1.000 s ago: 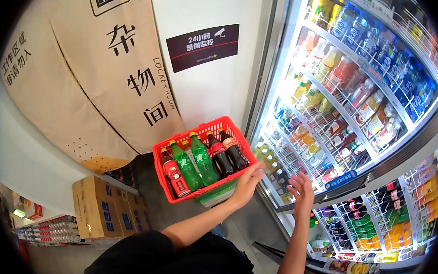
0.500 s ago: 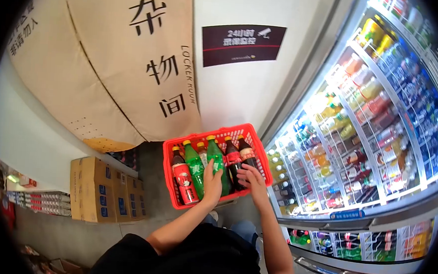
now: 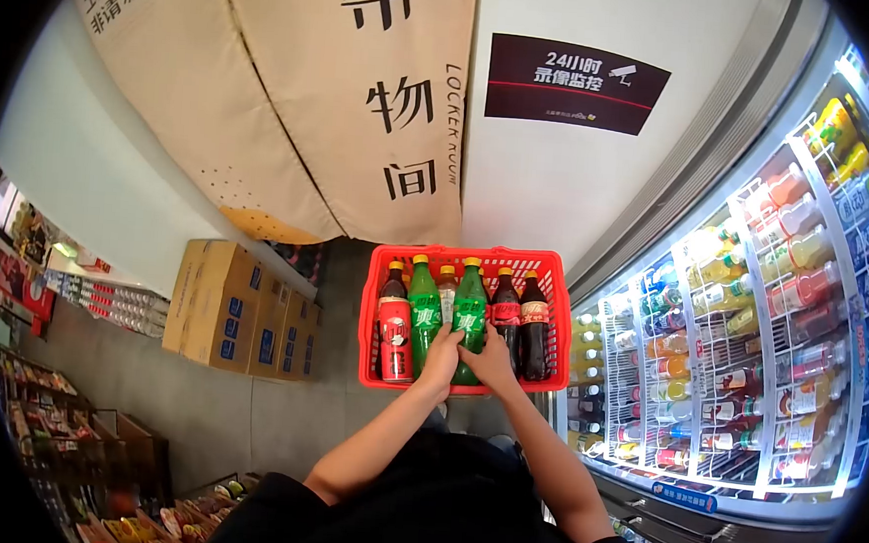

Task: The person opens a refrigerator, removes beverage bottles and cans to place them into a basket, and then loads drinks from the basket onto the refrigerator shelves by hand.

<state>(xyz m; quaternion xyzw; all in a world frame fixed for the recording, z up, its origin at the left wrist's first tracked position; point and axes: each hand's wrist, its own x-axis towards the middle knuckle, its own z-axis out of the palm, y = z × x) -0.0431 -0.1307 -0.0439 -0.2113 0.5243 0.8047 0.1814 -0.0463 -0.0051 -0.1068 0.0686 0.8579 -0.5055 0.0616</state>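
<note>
A red plastic shopping basket (image 3: 367, 365) in front of me holds several upright soda bottles. My left hand (image 3: 441, 360) grips the lower left side of a green soda bottle (image 3: 470, 309) with a yellow cap. From the right, my right hand (image 3: 491, 361) closes round the same bottle, its thumb across the front. Left of it stand another green bottle (image 3: 423, 296) and a dark bottle with a red label (image 3: 394, 324). A smaller bottle (image 3: 446, 290) shows behind. Two dark cola bottles, one with a red label (image 3: 505, 311) and one with a pale label (image 3: 532, 332), stand on the right.
A lit drinks cooler (image 3: 729, 339) with racks of bottles runs along the right. Cardboard boxes (image 3: 218, 308) stand on the floor (image 3: 276, 421) at left. A beige curtain (image 3: 306, 94) hangs ahead beside a white wall (image 3: 549, 189) with a dark sign (image 3: 577, 86). Snack shelves (image 3: 57, 418) are lower left.
My right hand has moved from the cola bottles at the right to the green bottle, beside my left hand. The view has turned, so the basket appears straighter and further right.
</note>
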